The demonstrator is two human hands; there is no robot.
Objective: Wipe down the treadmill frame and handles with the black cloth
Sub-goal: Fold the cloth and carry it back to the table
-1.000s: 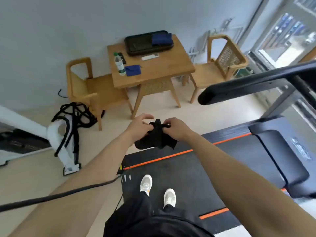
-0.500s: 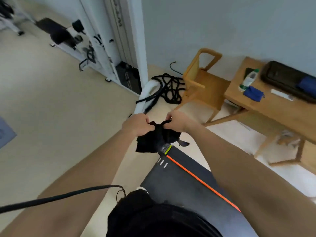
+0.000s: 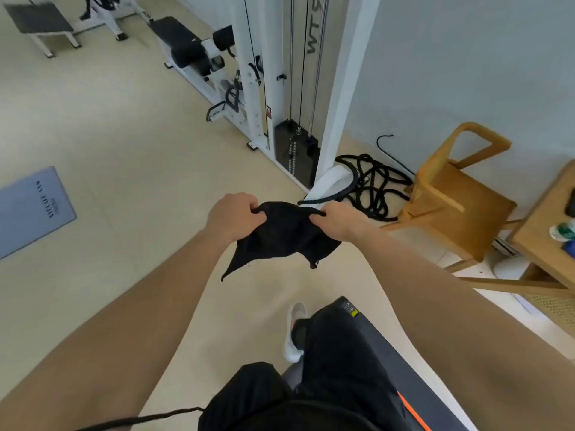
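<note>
The black cloth (image 3: 280, 236) hangs spread between both hands in front of me, its lower corners drooping. My left hand (image 3: 235, 216) pinches its upper left edge and my right hand (image 3: 339, 223) pinches its upper right edge. Only the rear corner of the treadmill deck (image 3: 382, 359), dark with an orange stripe, shows at the bottom right, under my leg. The treadmill's handles and frame are out of view.
A white cable machine (image 3: 280, 88) with a weight stack stands ahead. A coiled black rope (image 3: 373, 188) lies at its base. A wooden chair (image 3: 451, 194) and a wooden table edge (image 3: 547, 213) are at the right. A grey mat (image 3: 31, 209) lies on the floor at left.
The view has swung left, away from the treadmill toward the cable machine. Both hands have pulled apart, spreading the bunched cloth wider.
</note>
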